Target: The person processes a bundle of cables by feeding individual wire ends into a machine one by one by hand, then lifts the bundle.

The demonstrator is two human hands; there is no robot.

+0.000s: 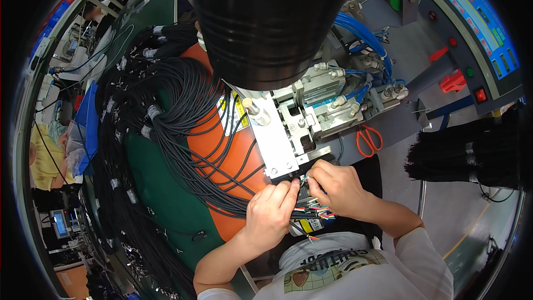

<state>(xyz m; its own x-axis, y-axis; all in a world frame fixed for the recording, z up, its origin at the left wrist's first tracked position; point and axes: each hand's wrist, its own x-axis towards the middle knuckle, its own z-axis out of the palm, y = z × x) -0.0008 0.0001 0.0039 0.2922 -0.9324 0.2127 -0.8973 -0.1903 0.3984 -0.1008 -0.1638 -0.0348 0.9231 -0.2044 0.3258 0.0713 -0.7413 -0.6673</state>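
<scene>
At the front end of a metal machine fixture (276, 143), my two hands meet. My left hand (271, 214) is closed, thumb and forefinger pinching a black cable near its end; the fingers hide most of the grip. Close beside it, my right hand (337, 188) pinches the thin coloured wires (303, 179) that come out of that cable. Under and between the hands lie several more stripped cable ends, fanning out red, yellow, white and blue wires (317, 209). Their black cables (222, 200) run off to the left past my left hand.
A large bundle of black cables (177, 78) covers the orange panel (222, 161) and green mat (161, 172). Orange-handled scissors (368, 140) lie right of the fixture. A black cylinder (266, 22) hangs overhead. A control screen (482, 25) and hanging black cable bundle (466, 153) stand right.
</scene>
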